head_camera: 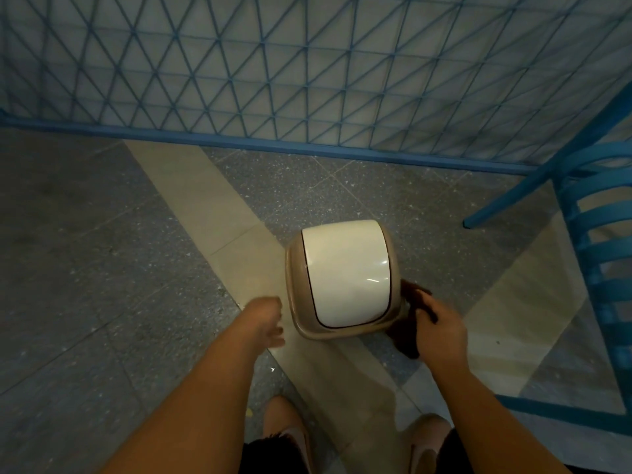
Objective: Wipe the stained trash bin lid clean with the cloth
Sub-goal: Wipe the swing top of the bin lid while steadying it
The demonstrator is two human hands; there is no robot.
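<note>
One trash bin lid (345, 271), glossy cream in tan rim, on floor at centre. Right hand (439, 328) at 4 o'clock grips dark cloth (405, 336); left hand (268, 321) at 8 o'clock, loosely curled, holds nothing.

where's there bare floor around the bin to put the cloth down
Left of the trash bin, past the left hand, the grey floor lies bare up to the blue fence. It is crowded to the right: the right hand holds the cloth, near the blue chair.
</note>
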